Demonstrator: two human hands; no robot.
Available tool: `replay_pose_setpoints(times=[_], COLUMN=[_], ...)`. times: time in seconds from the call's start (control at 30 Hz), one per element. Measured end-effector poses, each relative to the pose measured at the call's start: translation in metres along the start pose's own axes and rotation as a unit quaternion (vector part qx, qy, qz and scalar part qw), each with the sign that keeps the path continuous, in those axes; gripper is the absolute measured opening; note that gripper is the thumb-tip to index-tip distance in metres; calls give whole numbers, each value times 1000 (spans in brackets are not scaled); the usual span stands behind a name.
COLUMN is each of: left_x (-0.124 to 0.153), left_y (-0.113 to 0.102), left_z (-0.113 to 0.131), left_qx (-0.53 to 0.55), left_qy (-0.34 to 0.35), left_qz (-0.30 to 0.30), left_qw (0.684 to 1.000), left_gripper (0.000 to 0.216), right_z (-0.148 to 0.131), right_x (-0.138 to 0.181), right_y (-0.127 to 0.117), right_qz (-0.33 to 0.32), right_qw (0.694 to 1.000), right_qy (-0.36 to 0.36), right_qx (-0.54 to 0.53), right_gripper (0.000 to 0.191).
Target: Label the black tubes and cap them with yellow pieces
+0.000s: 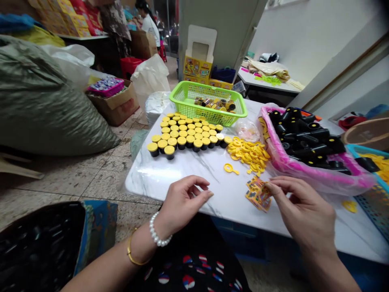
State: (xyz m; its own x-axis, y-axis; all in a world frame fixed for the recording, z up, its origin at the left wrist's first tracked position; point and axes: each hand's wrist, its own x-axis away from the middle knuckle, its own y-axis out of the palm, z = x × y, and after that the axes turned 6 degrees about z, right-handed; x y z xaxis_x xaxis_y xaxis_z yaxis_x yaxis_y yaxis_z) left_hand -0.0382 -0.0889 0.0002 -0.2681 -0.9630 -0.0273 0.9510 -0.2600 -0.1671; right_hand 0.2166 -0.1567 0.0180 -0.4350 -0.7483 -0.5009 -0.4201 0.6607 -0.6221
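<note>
My left hand (pixel 185 202) hovers over the front edge of the white table (pixel 170 182), its fingers loosely curled and the thumb apart from them, with nothing in it. On the right, my right hand (pixel 306 211) pinches a small printed paper piece between thumb and forefinger, just at the pile of colourful printed pieces (pixel 257 195). Beyond that pile lies a heap of yellow plastic rings with short handles (pixel 251 156), and one loose yellow ring (pixel 231 169) sits apart to its left. Rows of black tubs with yellow lids (pixel 182 134) stand upright farther back.
A green basket (pixel 238 105) holds small yellow-and-black pieces. At right stand a pink basket (pixel 279 168) of black bottle-shaped parts and a blue basket (pixel 375 202). Left of the table are a blue box (pixel 100 221) of black parts and a large sack (pixel 51 105). A person (pixel 149 26) sits far back.
</note>
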Motion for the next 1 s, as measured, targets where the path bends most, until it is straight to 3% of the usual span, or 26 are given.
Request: replay_pose_setpoints(times=[0.07,0.17,0.27,0.37,0.73,1.0], left_x=[7,16,28,40,44,43], left_y=[5,3,-8,-18,-31,-41], left_z=[5,10,8,3,-12,-12], left_qx=[35,68,103,140,258,304], left_qy=[-12,-27,-53,-88,-151,-167], left_qz=[11,73,154,190,210,210], left_qw=[999,995,981,968,931,914], left_gripper=[22,21,17,18,23,26], right_z=[-25,-58,-82,-98,-121,-121], right_x=[5,14,22,31,51,61], right_y=[17,52,80,96,113,118], right_qz=[-63,-154,-164,-145,-55,-101], right_qw=[994,956,917,902,920,934], right_qy=[49,112,156,177,74,-46], right_qx=[-77,-225,-328,-366,-381,-341], right_gripper=[23,23,29,32,30,30])
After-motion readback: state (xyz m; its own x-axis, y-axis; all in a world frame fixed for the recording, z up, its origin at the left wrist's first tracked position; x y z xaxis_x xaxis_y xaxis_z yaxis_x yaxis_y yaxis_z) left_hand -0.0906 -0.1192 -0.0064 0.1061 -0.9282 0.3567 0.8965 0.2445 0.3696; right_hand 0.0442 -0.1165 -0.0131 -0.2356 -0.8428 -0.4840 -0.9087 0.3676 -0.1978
